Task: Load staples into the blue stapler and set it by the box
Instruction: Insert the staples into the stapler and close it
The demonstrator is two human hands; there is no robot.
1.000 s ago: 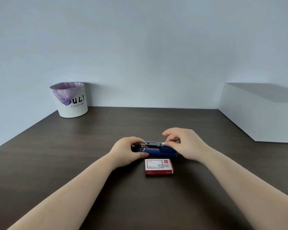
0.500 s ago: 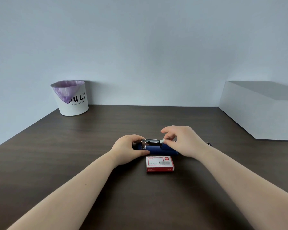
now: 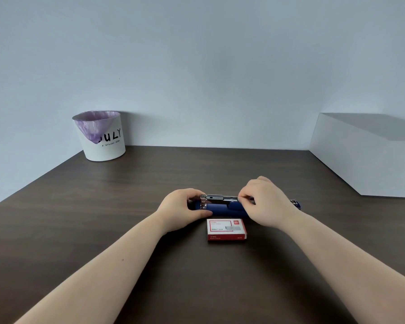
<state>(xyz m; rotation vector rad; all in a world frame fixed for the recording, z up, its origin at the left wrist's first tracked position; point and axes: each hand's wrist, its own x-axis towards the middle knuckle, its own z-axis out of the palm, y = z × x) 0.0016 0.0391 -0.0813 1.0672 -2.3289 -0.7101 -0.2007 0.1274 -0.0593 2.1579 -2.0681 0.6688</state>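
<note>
Frame centre: left hand [image 3: 182, 211] grips front of one blue stapler [image 3: 222, 209] on dark surface [image 3: 80, 230]; right hand [image 3: 264, 202] pinches at open metal magazine [image 3: 216, 198]. Loading apparently underway; next, close top. One staple box [image 3: 226, 229] just below stapler.

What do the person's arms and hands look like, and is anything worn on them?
Both forearms are bare up to the frame edge: no sleeves, watch, bracelets or gloves show. The left hand and the right hand show no rings on the parts in view. A small dark mole marks the left forearm. Fingernails are too small to judge.
</note>
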